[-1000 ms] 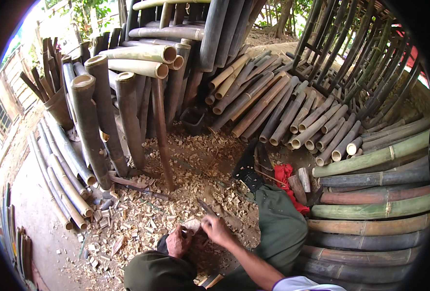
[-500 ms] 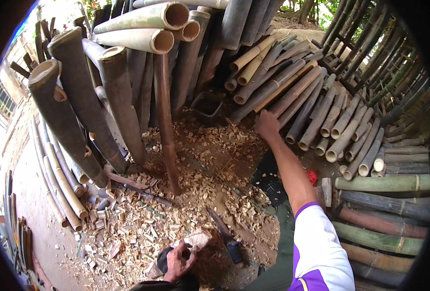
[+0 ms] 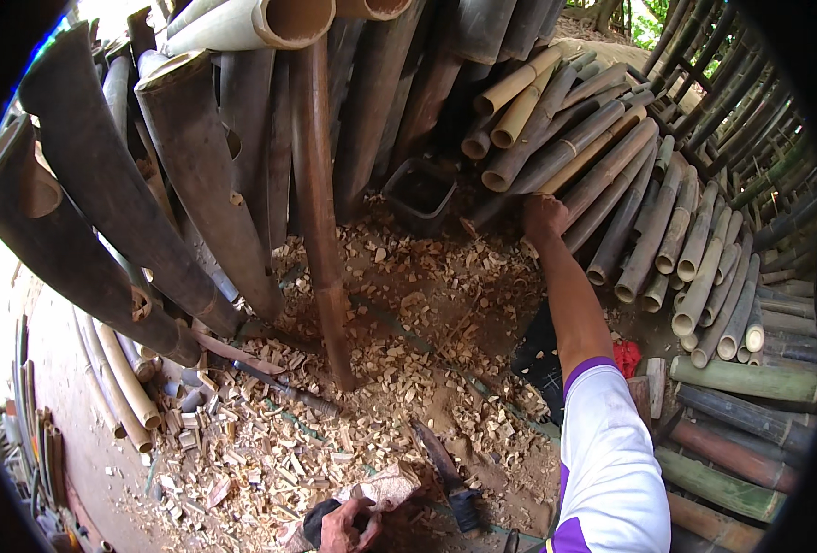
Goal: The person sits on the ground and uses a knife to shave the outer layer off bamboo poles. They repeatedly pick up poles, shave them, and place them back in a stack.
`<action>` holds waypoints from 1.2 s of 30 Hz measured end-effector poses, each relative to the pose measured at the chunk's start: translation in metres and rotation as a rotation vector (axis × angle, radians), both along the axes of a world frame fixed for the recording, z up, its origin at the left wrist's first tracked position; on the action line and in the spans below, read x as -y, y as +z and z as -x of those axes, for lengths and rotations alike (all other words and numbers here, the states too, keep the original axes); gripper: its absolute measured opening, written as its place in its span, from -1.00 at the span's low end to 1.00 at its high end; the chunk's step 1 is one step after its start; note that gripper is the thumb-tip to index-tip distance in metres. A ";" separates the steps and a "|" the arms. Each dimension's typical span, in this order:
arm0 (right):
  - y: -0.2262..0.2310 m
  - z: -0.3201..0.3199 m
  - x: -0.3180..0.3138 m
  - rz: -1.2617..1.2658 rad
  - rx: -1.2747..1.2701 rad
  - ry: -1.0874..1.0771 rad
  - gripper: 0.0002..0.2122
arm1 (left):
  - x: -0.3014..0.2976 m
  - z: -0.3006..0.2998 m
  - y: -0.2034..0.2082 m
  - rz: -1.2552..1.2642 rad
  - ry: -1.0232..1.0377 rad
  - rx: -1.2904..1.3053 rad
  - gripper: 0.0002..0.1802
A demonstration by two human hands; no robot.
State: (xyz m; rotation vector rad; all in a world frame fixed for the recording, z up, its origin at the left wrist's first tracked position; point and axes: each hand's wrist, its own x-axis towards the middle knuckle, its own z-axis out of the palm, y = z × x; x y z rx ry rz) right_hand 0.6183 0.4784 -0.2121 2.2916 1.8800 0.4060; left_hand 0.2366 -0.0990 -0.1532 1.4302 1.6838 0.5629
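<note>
My right hand (image 3: pixel 545 217) is stretched far forward to a stack of bamboo tubes (image 3: pixel 602 175). Its fingers are closed around the near end of one tube, though their tips are hidden behind the hand. At the lower edge is my left hand (image 3: pixel 342 530), loosely curled, with a gap between thumb and finger and nothing visible in it. It hangs over a pale rough block (image 3: pixel 392 483), and a dark rounded thing (image 3: pixel 317 522) lies against its left side. On the ground to its right lies a knife (image 3: pixel 444 470) with a black-wrapped handle.
A long blade (image 3: pixel 284 384) lies among wood chips (image 3: pixel 242 461) at left. Dark bamboo tubes (image 3: pixel 201 166) stand upright there, beside a thin brown pole (image 3: pixel 321 230). A black bucket (image 3: pixel 420 192) sits at the back. Green and brown bamboo (image 3: pixel 750 376) is stacked right, near red cloth (image 3: pixel 625 358).
The view has shifted forward and down, so the standing bamboo looks larger and closer. My right hand stays at the same tube ends. My left hand sits lower in the picture, over the same block.
</note>
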 end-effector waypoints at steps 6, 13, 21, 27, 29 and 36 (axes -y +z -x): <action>0.041 -0.047 0.002 -0.364 -0.845 -0.150 -0.80 | 0.003 0.004 -0.003 -0.033 0.001 0.009 -0.75; 0.188 -0.091 0.097 -0.734 -2.482 0.040 -0.88 | 0.004 0.006 0.003 -0.066 0.017 0.030 -0.72; 0.239 -0.042 0.370 -0.586 -2.315 0.225 -0.77 | 0.005 0.002 -0.006 -0.135 0.096 0.030 -0.65; 0.280 -0.003 0.526 -0.489 -2.379 0.342 -0.71 | 0.003 -0.001 -0.017 -0.188 0.122 0.182 -0.66; 0.296 0.004 0.554 -0.402 -2.395 0.380 -0.68 | -0.002 0.014 -0.031 -0.218 0.190 0.336 -0.70; 0.294 0.006 0.603 -0.005 -2.355 0.580 -0.52 | -0.057 0.054 0.124 -0.465 0.141 0.846 -0.66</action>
